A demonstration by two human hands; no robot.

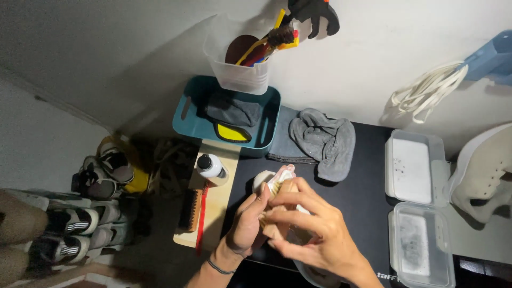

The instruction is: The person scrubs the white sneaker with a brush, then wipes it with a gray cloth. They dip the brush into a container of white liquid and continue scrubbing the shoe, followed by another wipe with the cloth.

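Over the black table (362, 197), my left hand (248, 226) and my right hand (314, 232) hold a wooden brush (282, 192) between them. The left hand cups it from below and the left. The right hand's fingers lie across its wooden back. Pale bristles with whitish foam (281, 173) show at the brush's far end. A round white container (261, 178) sits just behind the hands, partly hidden by them.
A grey cloth (325, 140) lies behind the hands. A teal basket (186, 120) holds dark cloths. A clear tub (237, 77) holds brushes. On a wooden board (216, 205) are a white bottle (209, 165) and a red-handled brush (201, 213). A clear open box (416, 213) and a white shoe (482, 176) are at right. Shoes (98, 181) stand on the floor at left.
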